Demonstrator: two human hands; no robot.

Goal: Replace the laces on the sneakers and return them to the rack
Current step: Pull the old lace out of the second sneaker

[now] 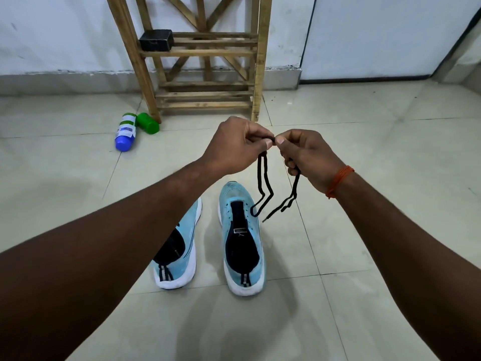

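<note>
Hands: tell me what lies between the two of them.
A short stretch of black lace, pinched by the left hand and right hand; its loops hang below. Head view shows it.

The pale tiled floor (364, 152) carries a light-blue sneaker (242, 246) and a second sneaker (179, 256) side by side near its middle, heels toward the camera. At the floor's far edge, against the wall, stands a wooden rack (205, 100) with a black box (155, 40) on a shelf. Beside the rack's foot a bottle (126, 131) lies on its side, touching a green container (148, 123).
</note>
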